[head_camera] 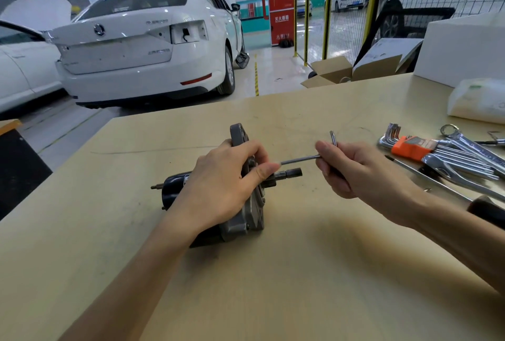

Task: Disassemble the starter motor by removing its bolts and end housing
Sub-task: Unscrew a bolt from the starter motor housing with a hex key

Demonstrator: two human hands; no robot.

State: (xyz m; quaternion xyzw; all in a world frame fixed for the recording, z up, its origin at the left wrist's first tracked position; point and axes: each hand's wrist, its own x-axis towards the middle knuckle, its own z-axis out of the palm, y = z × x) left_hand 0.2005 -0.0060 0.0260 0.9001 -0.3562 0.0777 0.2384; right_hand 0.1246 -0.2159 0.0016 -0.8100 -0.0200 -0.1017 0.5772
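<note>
The left hand [224, 185] clamps the grey-and-black metal starter motor [246, 198] steady on the counter [300, 272]; the right hand [352, 168] grasps a silver L-shaped hex key [300, 159], aimed at its bolts.

My left hand [218, 190] covers the middle of the motor [246, 212], hiding where black body meets grey housing [240, 135]. The key [300, 159] tip vanishes behind my left fingertips [269, 170], so its seat on any bolt cannot be told. My right hand [352, 168] hides the key's bend. Wrenches [464, 174] run off the right edge.
</note>
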